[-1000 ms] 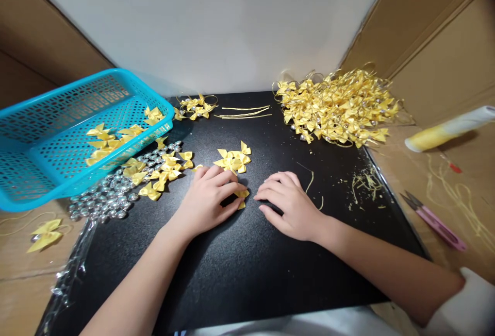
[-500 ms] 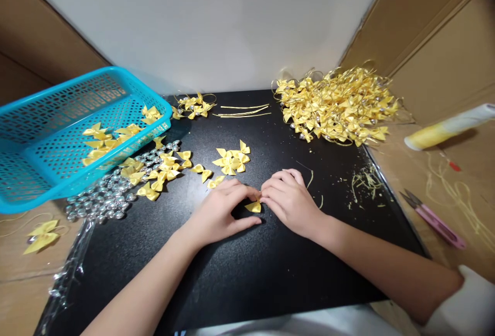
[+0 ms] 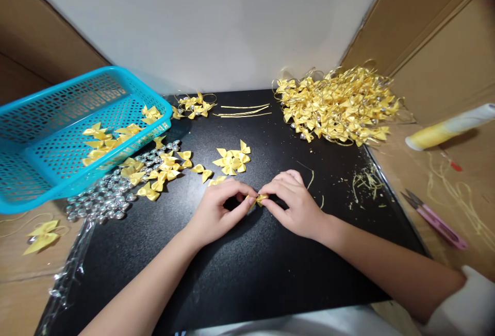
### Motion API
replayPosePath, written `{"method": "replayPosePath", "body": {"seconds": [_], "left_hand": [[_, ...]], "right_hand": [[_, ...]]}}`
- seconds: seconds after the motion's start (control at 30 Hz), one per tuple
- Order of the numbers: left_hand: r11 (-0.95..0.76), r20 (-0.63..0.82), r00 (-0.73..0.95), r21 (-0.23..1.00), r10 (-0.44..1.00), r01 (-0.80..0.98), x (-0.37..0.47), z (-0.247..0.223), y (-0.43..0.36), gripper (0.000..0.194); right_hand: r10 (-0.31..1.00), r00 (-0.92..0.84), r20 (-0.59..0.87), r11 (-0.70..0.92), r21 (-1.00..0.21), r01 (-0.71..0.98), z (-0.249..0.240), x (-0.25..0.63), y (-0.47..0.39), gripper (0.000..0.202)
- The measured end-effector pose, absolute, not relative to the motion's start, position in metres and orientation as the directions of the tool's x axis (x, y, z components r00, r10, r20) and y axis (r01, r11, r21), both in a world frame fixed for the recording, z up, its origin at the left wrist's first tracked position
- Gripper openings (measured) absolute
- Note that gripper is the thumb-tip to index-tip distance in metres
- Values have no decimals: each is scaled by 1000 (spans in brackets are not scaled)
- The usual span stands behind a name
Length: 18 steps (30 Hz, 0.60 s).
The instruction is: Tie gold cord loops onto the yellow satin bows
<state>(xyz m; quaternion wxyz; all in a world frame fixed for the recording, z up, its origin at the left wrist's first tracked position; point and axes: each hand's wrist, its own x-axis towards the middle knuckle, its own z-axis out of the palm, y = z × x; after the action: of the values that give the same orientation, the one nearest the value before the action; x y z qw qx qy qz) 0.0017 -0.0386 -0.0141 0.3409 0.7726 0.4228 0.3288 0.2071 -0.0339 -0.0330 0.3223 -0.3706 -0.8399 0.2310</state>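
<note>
Between both hands is a small yellow ribbon bow (image 3: 260, 199), pinched from its two sides over the black tabletop (image 3: 247, 264). My left hand (image 3: 221, 209) closes thumb and forefinger on the bow's left side. On its right side, my right hand (image 3: 296, 203) does the same, with the other fingers curled behind. The fingertips cover part of the bow. Just beyond the hands lies a small cluster of yellow bows (image 3: 232, 160). Another single bow (image 3: 201, 172) rests to the left of that cluster.
A turquoise basket (image 3: 46, 191) holding bows stands at left, beside silvery beads (image 3: 100, 199). A large heap of corded bows (image 3: 336, 104) fills the back right. Gold cords (image 3: 244, 111) lie at the back. Pink thread snips (image 3: 441, 225) and a yellow-white roll (image 3: 452, 127) are at right.
The bow, flat on the table under the fingers before, is now pinched between both hands. My left thumb has closed up to its forefinger, and the right thumb now shows.
</note>
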Motion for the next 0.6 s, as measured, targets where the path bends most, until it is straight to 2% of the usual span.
{"method": "replayPosePath", "body": {"seconds": [0.13, 0.4, 0.6], "left_hand": [[-456, 237, 446, 745, 863, 486, 1, -13, -39, 5], [-567, 296, 534, 680, 792, 464, -1, -14, -39, 8], [-692, 277, 659, 494, 699, 526, -8, -16, -34, 10]], "right_hand": [[753, -558, 349, 645, -558, 522, -30, 207, -35, 13], [759, -581, 292, 630, -555, 544, -30, 206, -35, 11], [734, -621, 274, 642, -579, 503, -29, 206, -34, 13]]}}
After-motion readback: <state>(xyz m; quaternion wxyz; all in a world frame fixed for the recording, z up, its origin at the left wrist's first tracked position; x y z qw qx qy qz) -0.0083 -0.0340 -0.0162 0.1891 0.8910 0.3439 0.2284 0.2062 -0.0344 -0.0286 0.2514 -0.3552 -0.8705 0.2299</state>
